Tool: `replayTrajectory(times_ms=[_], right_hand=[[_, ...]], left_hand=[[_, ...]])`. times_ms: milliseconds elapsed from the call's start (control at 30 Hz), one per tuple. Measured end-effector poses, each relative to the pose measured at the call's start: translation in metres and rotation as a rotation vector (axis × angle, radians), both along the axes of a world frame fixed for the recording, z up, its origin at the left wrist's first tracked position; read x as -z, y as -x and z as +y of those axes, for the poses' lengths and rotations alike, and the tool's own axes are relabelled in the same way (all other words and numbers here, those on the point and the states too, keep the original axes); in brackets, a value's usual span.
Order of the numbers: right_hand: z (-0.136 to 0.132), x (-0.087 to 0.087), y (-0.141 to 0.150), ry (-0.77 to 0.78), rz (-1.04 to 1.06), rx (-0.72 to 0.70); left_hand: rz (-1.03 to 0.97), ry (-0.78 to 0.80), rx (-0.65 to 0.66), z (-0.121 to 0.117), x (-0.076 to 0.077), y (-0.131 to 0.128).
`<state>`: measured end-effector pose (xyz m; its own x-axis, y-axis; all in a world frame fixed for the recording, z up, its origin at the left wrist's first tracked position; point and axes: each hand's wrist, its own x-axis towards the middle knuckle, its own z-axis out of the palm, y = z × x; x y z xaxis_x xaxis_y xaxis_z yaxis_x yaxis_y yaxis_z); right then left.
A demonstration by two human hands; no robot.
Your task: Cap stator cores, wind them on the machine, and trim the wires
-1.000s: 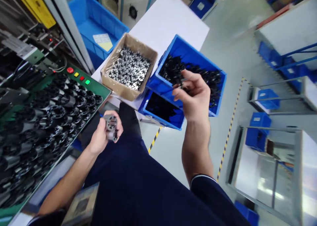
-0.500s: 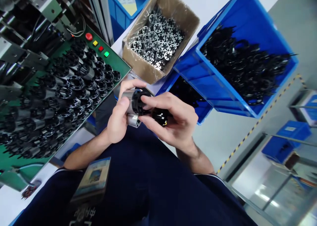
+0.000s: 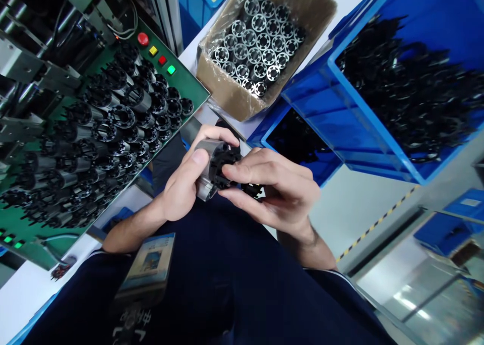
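Note:
My left hand (image 3: 179, 183) is wrapped round a silver metal stator core (image 3: 207, 149). A second metal core (image 3: 205, 189) shows beneath it, also in the left hand's grasp. A black slotted plastic end piece (image 3: 219, 168) sits at the right end of the upper core; I cannot tell whether it is fully seated. The thumb and fingers of my right hand (image 3: 282, 186) press on that end piece. Another black end piece (image 3: 251, 189) is tucked in the right palm, partly hidden by the fingers.
Several cores with black ends stand on the green machine table (image 3: 196, 90) at left, beside lit buttons (image 3: 171, 70). Bare cores fill a plastic-lined carton (image 3: 223, 90) ahead. Blue bins (image 3: 317, 108) at right hold black plastic parts. Pliers (image 3: 53, 249) lie at lower left.
The view has shifted, so the surroundings sit differently in the picture. Both hands still hold the same parts, with the upper core and its black end piece turned slightly.

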<state>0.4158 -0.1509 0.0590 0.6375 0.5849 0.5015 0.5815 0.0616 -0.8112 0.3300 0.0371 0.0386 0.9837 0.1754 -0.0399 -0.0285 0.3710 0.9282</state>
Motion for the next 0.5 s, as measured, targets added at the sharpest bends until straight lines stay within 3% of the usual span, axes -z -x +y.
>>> replayTrajectory(times_ms=[133,300,500], right_hand=[[0.0028,-0.0057,0.0028,-0.046,0.008,-0.007],[0.0000,-0.0002,-0.0025,-0.078,0.004,-0.042],[-0.0037,0.0032,-0.0049,-0.077,0.067,-0.085]], left_hand=[[-0.066,-0.085,-0.016,-0.0020,-0.0006,0.0000],[-0.184,-0.179,0.056,-0.0016,0.0033,0.0002],[-0.090,-0.097,0.087,-0.0040,0.0012,0.0054]])
